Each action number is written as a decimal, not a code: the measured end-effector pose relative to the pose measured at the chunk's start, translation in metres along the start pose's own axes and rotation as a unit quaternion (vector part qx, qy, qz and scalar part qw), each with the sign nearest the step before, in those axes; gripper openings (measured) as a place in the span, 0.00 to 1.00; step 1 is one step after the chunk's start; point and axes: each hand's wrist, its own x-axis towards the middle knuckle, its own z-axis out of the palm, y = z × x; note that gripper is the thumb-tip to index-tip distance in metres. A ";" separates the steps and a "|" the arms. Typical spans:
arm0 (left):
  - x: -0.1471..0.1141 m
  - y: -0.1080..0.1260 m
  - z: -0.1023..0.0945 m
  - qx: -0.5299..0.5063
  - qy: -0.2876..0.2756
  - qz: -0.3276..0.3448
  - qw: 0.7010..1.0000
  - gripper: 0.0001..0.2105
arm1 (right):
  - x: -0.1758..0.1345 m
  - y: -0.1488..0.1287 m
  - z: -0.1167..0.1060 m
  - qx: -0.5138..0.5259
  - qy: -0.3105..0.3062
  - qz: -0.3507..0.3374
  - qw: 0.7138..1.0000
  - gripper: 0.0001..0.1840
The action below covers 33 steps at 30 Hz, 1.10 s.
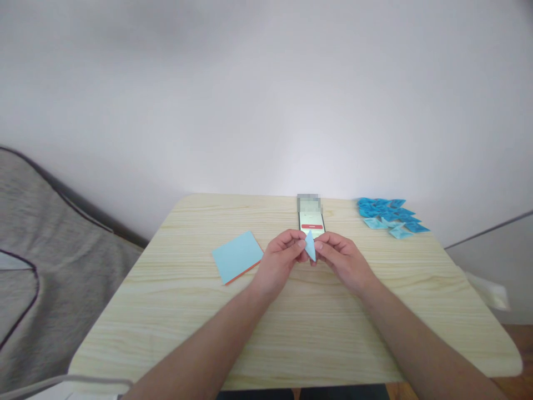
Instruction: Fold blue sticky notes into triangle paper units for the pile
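Between my two hands is a small folded piece of light blue paper (310, 246), narrow and pointed at top and bottom. My left hand (285, 255) pinches its left side between thumb and fingers. On the opposite edge, my right hand (340, 254) grips it the same way. Both hands are over the middle of the table, just in front of a phone (311, 218) whose lit screen shows a red bar. Left of my left hand lies a stack of light blue paper sheets (238, 255) with an orange edge underneath.
Several folded blue paper pieces (385, 214) are grouped at the back right of the wooden table (187, 316). A white wall (250, 111) rises behind it. Grey fabric (70, 266) stands at the left, and a pale cable (83, 379) crosses the lower left corner.
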 end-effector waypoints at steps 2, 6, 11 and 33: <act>-0.001 0.001 0.001 -0.011 0.000 0.000 1.000 0.10 | 0.000 0.001 0.000 0.014 0.003 0.003 1.000 0.10; -0.002 0.002 0.004 -0.037 -0.018 0.011 0.999 0.10 | -0.001 0.002 0.002 0.055 -0.003 0.004 0.998 0.09; -0.003 0.002 0.005 -0.055 -0.033 0.013 0.998 0.08 | -0.001 0.003 0.003 0.092 -0.006 -0.004 0.996 0.08; -0.009 0.006 0.012 0.004 -0.045 0.062 0.997 0.08 | -0.001 0.001 0.000 0.055 -0.004 0.013 0.998 0.07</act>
